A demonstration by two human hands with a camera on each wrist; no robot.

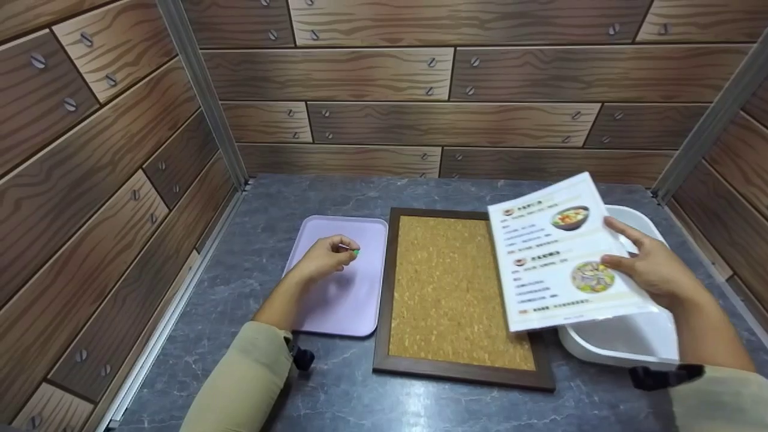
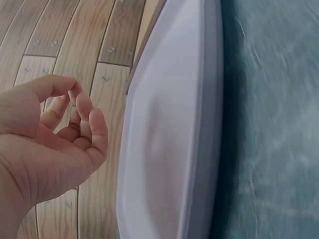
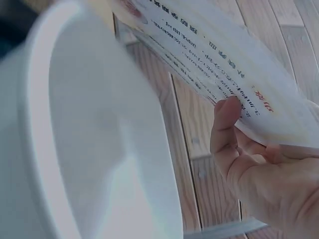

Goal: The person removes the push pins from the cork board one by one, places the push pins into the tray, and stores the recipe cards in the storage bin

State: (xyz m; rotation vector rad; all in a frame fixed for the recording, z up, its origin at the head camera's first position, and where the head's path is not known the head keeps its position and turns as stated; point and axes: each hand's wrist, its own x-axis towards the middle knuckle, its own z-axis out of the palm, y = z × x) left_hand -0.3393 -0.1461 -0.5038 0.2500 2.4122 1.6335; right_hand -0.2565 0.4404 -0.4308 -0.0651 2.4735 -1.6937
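Above the lilac tray (image 1: 360, 306), my left hand (image 1: 327, 259) pinches a small green pushpin (image 1: 356, 252) between thumb and fingertips. In the left wrist view the pin is hidden behind the fingers of that hand (image 2: 65, 129). My right hand (image 1: 651, 267) grips a white printed sheet (image 1: 546, 264) by its right edge, thumb on the front. The sheet, with food pictures and text, is tilted over the right side of a cork board (image 1: 450, 288) in a dark frame. In the right wrist view, the fingers of my right hand (image 3: 269, 174) lie behind the sheet (image 3: 224, 64).
A white basin (image 1: 582, 348) stands right of the board, partly covered by the sheet and my right arm. The tray lies close to the board's left edge. Wood-patterned walls (image 1: 372, 75) with metal corner posts enclose the grey marbled table (image 1: 336, 384).
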